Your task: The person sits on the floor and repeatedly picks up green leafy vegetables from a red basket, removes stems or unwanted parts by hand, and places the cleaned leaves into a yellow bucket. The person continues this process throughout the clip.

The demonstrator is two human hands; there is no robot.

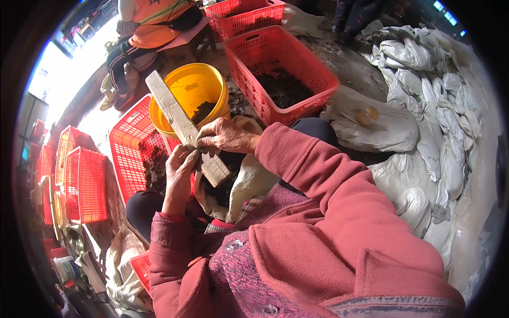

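Note:
My left hand (181, 169) and my right hand (227, 136) meet over a rough wooden board (173, 109). Fingertips of both pinch a small dark piece (198, 152), partly covered by the fingers, so its kind is unclear. The board slants across the rim of a yellow plastic bucket (191, 79), its near end over an open whitish sack (250, 181) between my knees. Dark, clumped material (203, 112) lies in the bucket. More dark stuff shows inside the sack, partly hidden by the board.
A red plastic crate (126, 139) with dark material stands left of the bucket. Another red crate (278, 71) is beyond it to the right. White filled sacks (409, 51) pile up at right, with a small jar (366, 116) on one. A seated person (159, 24) is ahead.

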